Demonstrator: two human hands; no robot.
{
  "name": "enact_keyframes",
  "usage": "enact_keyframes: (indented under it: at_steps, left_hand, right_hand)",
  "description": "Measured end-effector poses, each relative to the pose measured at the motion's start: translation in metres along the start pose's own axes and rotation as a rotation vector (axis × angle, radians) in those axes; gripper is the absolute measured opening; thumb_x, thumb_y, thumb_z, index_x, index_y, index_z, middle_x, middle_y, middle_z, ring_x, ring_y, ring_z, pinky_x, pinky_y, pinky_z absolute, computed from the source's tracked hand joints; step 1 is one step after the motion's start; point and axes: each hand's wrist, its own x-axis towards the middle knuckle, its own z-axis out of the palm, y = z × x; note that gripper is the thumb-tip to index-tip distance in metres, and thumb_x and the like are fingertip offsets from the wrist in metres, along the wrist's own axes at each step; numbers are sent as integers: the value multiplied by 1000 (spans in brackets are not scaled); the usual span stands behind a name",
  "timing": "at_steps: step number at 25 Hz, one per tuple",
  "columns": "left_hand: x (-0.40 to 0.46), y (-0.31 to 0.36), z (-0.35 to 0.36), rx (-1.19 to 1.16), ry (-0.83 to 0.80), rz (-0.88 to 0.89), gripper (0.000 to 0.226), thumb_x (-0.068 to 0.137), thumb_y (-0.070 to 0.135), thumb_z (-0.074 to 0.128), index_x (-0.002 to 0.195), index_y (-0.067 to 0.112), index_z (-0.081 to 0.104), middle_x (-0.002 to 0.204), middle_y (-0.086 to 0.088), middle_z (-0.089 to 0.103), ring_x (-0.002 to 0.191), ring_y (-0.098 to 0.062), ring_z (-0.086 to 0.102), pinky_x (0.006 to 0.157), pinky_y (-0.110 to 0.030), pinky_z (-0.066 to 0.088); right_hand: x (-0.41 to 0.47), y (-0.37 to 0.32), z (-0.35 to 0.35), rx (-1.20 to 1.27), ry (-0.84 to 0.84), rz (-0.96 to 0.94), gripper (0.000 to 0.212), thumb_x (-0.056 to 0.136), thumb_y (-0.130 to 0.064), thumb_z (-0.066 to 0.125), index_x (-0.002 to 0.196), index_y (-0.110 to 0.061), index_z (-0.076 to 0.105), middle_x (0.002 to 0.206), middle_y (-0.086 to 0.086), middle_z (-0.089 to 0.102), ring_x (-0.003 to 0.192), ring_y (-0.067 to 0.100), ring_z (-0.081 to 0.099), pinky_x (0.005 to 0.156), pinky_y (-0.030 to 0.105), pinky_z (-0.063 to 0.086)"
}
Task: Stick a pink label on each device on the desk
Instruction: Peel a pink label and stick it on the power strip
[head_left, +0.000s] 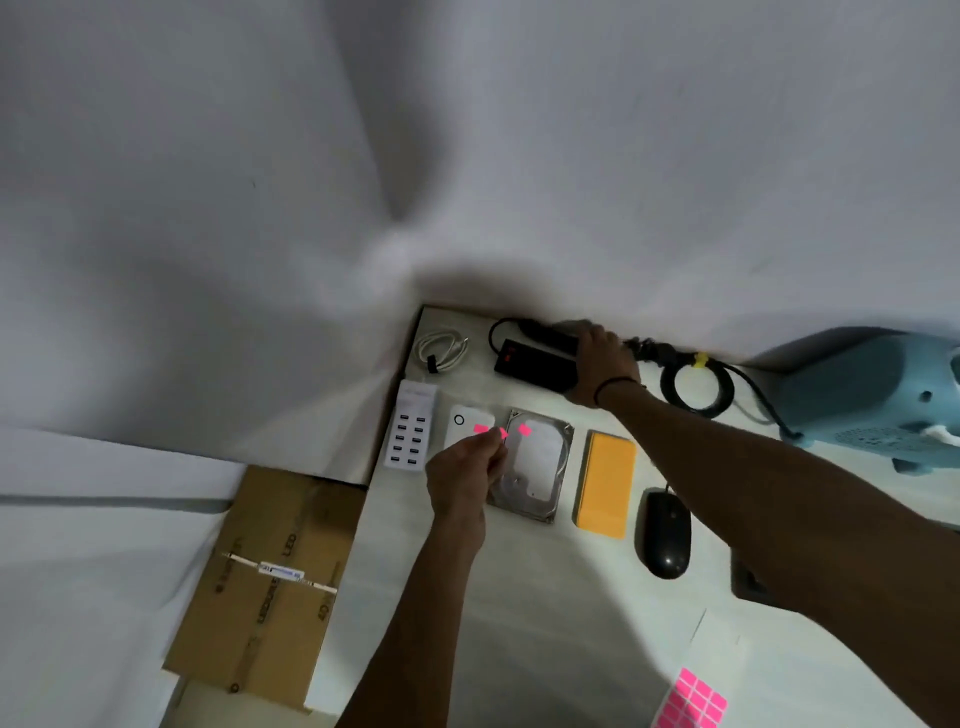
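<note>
Head view: left hand pinches a pink label between power bank and hard drive. The black adapter, long axis 10-to-4 o'clock, lies at 1 o'clock from it; right hand rests there, fingers' closure indiscernible.

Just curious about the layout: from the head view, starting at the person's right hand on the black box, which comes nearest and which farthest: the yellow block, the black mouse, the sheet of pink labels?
From the right hand:
1. Yellow block, just below it, mid-desk.
2. Black mouse, lower, to the block's right.
3. Sheet of pink labels, at the desk's near edge, far the farthest.
</note>
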Motion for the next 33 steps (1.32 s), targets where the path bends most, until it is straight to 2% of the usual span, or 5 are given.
enact_keyframes:
  at_steps: [9,17,22,26,33]
  left_hand:
    - [11,2,26,45,-94,1,2,87,6,77,87,8,78,84,-11,78,84,-20,71,88,-35,59]
    - [-1,18,17,-52,-109,54,10,89,0,72,93,7,78,86,-9,78,85,-18,73,90,-35,59]
    - [-33,35,12,-175,-233,108,12,93,3,67,99,7,76,84,-7,76,83,-16,71,82,-27,59]
    - [-69,42,21,-67,-315,204,11,92,14,71,100,15,79,88,-1,75,93,-17,66,84,-32,52]
    - [-124,47,42,251,-476,561,14,89,19,77,102,13,80,122,-7,66,110,-15,69,94,-31,57]
  right_hand:
    - [33,-2,22,-107,-44,44,113,56,-45,88,144,-7,28,140,17,37,123,36,45,97,45,47]
    - [16,-3,-15,268,31,-97,107,54,-30,89,143,-18,31,136,12,44,117,33,54,88,42,53]
    - [-58,-4,-62,1046,-53,-73,61,59,-25,65,115,-11,48,94,10,63,75,29,58,65,34,48]
    - [-131,-1,-75,1936,-375,-47,62,63,-23,40,118,3,57,106,23,62,80,34,57,81,45,46]
    - [-202,-1,-88,2174,-276,-92,42,64,-18,41,83,-3,75,75,17,65,69,31,64,74,52,58]
